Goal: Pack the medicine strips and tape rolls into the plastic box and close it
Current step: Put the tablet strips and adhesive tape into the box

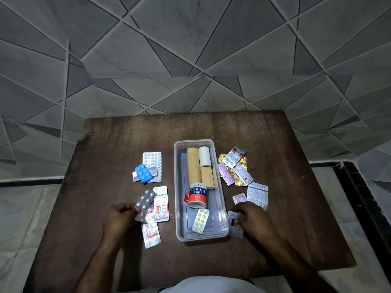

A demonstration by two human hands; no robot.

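An open clear plastic box (224, 214) stands mid-table. Inside lie two brown tape rolls (193, 166), a white roll (204, 155), a roll labelled adhesive tape (197, 195) and a yellow-pill strip (200, 221). My left hand (120, 218) pinches a silver pill strip (145, 206) left of the box, lifted above other strips (161, 205). My right hand (250, 218) rests on a silver strip with red print (233, 224) beside the box's right wall, fingers curled on it. No lid is in view.
A blue blister pack (143, 173) lies on a large white-pill strip (152, 161) at the left. Several foil strips, gold and pink among them (234, 166), are heaped right of the box, with two more (257, 194) nearer. The brown table (105, 144) stands against a tiled wall.
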